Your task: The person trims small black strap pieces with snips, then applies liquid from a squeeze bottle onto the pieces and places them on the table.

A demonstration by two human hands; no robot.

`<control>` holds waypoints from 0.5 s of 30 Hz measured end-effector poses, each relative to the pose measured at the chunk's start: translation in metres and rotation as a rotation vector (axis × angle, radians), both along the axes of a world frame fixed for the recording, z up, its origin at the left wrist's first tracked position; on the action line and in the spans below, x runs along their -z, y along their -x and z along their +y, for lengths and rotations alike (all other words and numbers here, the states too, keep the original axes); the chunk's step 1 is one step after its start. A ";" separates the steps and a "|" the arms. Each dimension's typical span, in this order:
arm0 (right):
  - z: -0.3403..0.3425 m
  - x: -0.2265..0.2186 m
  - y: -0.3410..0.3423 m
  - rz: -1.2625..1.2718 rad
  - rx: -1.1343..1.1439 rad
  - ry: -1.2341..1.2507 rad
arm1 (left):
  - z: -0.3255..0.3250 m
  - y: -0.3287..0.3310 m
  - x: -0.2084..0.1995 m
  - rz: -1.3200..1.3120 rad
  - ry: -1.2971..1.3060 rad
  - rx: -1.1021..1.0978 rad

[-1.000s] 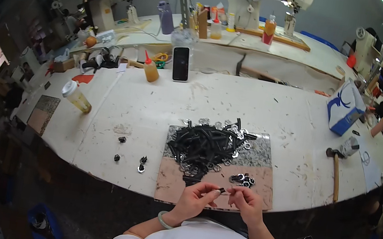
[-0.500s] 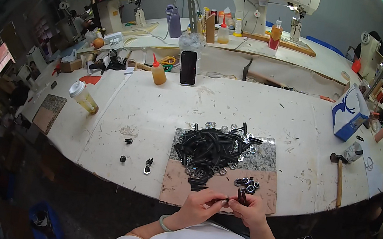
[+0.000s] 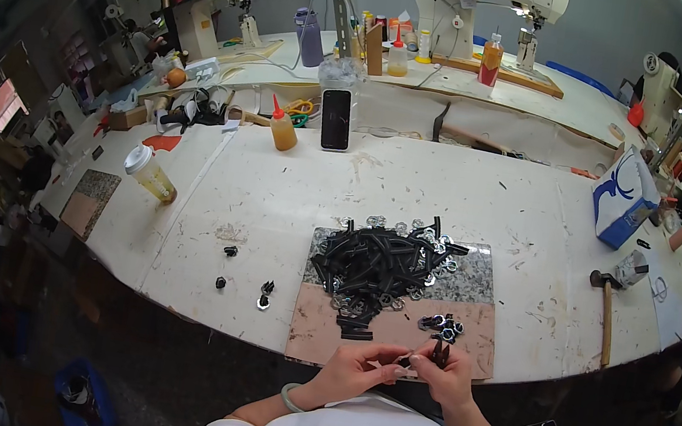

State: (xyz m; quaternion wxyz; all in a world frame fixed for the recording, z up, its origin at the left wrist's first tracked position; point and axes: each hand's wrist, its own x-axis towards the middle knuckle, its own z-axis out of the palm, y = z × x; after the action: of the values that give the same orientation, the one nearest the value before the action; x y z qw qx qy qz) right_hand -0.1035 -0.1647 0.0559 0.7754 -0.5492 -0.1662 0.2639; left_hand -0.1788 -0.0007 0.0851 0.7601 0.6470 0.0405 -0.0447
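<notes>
At the near edge of the board [image 3: 306, 331], my hands meet with their fingertips close together. My left hand [image 3: 355, 368] is closed in a pinch on a small black piece [image 3: 404, 362], mostly covered by the fingers. My right hand [image 3: 446, 382] has its thumb and finger at that same piece. A dark two-pronged tool [image 3: 441, 353], whose kind I cannot make out, sticks up from the right hand's grip. Just beyond lie a heap of short black strips [image 3: 378, 263] mixed with silver rings, and a smaller cluster of black pieces with rings [image 3: 445, 326].
Several small black pieces [image 3: 266, 290] lie left of the board. A hammer [image 3: 606, 314] and a blue-white bag [image 3: 622, 200] are at the right. Further back stand a phone [image 3: 336, 120], a glue bottle [image 3: 282, 128] and a lidded drink cup [image 3: 150, 173].
The dark tool in my right hand has shifted slightly right and now shows two separate prongs. My fingers have moved a little around the small black piece.
</notes>
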 end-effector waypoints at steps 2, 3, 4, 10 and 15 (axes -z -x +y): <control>0.000 0.004 0.004 -0.106 0.066 0.062 | -0.002 0.001 0.010 0.035 0.074 -0.002; 0.001 0.006 0.007 -0.204 0.115 0.101 | -0.003 0.002 0.014 0.071 0.150 -0.002; 0.001 0.007 0.009 -0.300 0.169 0.145 | -0.004 0.002 0.014 0.076 0.151 0.004; 0.008 0.001 -0.006 -0.009 -0.001 0.176 | 0.000 -0.005 0.019 0.117 0.214 -0.201; 0.006 -0.002 -0.017 0.394 -0.098 -0.052 | 0.001 -0.012 0.028 0.132 0.250 -0.213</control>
State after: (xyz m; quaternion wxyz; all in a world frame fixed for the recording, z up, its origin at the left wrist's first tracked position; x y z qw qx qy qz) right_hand -0.0867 -0.1590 0.0580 0.7931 -0.4580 -0.0446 0.3990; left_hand -0.1672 0.0007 0.0568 0.8308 0.5350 0.1530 -0.0109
